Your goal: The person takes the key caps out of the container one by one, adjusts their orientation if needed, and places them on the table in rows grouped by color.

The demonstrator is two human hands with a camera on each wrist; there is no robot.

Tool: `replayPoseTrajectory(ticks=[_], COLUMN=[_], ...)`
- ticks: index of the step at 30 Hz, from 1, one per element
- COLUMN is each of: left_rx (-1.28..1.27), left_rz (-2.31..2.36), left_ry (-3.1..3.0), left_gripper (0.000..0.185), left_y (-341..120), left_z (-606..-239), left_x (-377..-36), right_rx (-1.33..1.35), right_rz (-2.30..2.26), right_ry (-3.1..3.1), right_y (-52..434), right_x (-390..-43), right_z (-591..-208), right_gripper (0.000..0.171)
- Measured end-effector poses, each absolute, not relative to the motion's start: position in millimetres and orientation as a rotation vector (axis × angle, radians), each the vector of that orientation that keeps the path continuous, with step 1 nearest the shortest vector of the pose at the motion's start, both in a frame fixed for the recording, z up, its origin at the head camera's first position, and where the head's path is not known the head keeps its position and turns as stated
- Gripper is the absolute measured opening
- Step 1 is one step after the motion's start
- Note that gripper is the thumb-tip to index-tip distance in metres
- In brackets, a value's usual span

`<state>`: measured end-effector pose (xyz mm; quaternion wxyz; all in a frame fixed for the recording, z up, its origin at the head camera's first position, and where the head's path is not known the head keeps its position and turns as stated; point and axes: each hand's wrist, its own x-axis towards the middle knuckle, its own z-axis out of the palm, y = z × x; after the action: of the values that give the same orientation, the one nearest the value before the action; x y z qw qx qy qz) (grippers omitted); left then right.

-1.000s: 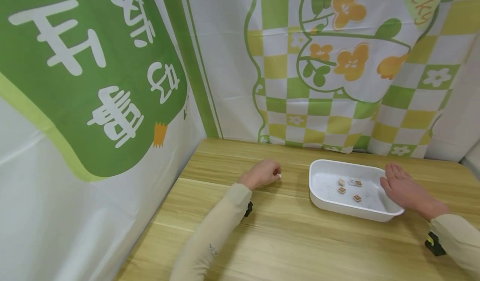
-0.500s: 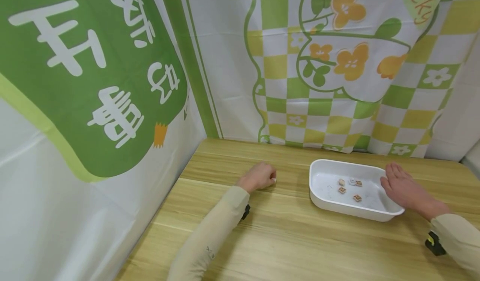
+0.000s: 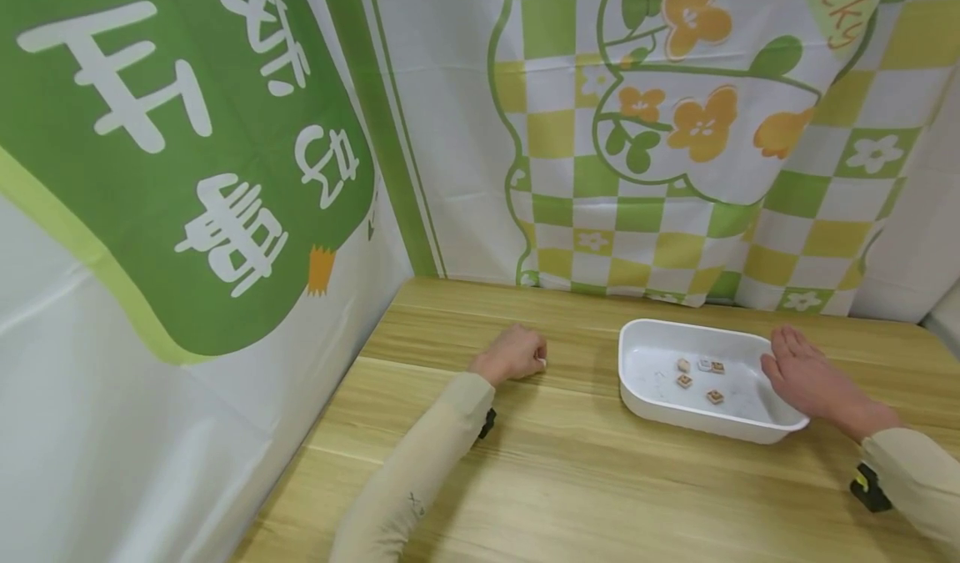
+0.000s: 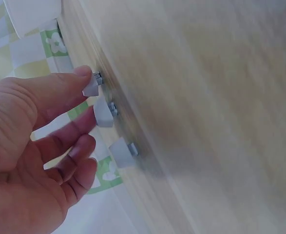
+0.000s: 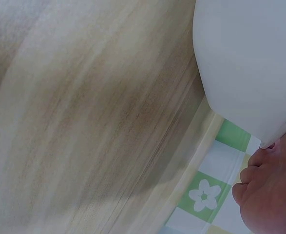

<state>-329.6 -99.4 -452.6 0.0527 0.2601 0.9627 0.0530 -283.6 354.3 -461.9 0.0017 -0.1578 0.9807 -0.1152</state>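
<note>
My left hand (image 3: 512,353) is low over the table, left of a white tray (image 3: 693,429). In the left wrist view its thumb and index finger pinch a small white keycap-like piece (image 4: 90,88) with a grey stub. A second such piece (image 4: 104,114) touches the index fingertip, and a third (image 4: 122,153) is apart from the hand. From the head, only a bit of white shows at the fingertips. My right hand (image 3: 810,379) rests against the tray's right end, fingers straight. Several small square brown-and-white pieces (image 3: 715,397) lie inside the tray.
The wooden table (image 3: 600,496) meets a green-and-white printed cloth (image 3: 675,238) at the back. Another cloth (image 3: 225,396) with large white characters hangs along the left side.
My left hand has shifted left and slightly nearer, with the white bit still at its fingertips. The right hand and the tray stay in place.
</note>
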Motion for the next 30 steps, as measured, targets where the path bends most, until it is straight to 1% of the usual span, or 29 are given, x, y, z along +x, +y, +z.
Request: replayPoseTrajectory(ticks=[9, 11, 15, 20, 30], left_rx=[0.774, 0.751, 0.712, 0.756, 0.832], left_rz=[0.115, 0.143, 0.233, 0.322, 0.434], left_ry=[2.906, 2.899, 2.891, 2.925, 2.961], left_gripper=[0.015, 0.022, 0.042, 0.055, 0.051], left_y=[-102.1, -103.5, -106.8, -105.2, -88.1], left_z=[-453.2, -452.4, -448.2, -439.3, -426.3], left_x=[-330.8, -330.0, -331.1, -338.8, -344.6], right_rx=[-0.494, -0.488, -0.483, -0.484, -0.476], right_rz=[-0.334, -0.328, -0.32, -0.322, -0.327], right_ry=[3.081, 3.074, 3.07, 3.071, 3.07], right_y=[352.5, 352.9, 353.8, 354.7, 354.5], right_x=[-282.1, -282.6, -284.0, -284.8, -283.6], right_z=[-458.5, -459.0, -460.5, -460.8, -460.4], right_gripper=[0.067, 0.068, 0.069, 0.069, 0.069])
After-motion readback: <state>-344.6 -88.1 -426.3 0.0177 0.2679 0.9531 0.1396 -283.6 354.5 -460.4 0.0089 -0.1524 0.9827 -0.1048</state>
